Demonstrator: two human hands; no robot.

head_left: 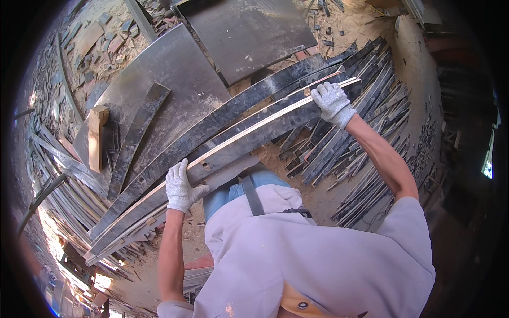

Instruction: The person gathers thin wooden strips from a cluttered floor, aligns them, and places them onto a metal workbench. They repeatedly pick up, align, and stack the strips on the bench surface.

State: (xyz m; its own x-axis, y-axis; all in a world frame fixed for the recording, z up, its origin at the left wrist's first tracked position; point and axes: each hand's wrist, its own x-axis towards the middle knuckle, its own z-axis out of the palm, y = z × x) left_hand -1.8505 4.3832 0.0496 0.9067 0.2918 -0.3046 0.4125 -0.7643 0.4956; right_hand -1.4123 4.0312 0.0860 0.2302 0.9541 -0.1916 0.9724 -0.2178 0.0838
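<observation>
A long plywood board (249, 142), dark-faced with a pale raw edge, slants across in front of my body from lower left to upper right. My left hand (181, 188), in a pale knitted glove, grips it left of the middle, fingers over the upper edge and thumb apart along the face. Near its far right end, my right hand (333, 103), gloved alike, is closed over the same edge. Another dark strip (212, 125) lies just beyond the board, on the near side of the metal table (164, 74).
A pale wooden block (96, 139) and a short dark strip (137, 138) rest on the table's left part. To the right, a heap of narrow dark strips (355, 127) covers the ground. More strips (63, 196) are piled at left; small offcuts (114, 40) lie scattered beyond.
</observation>
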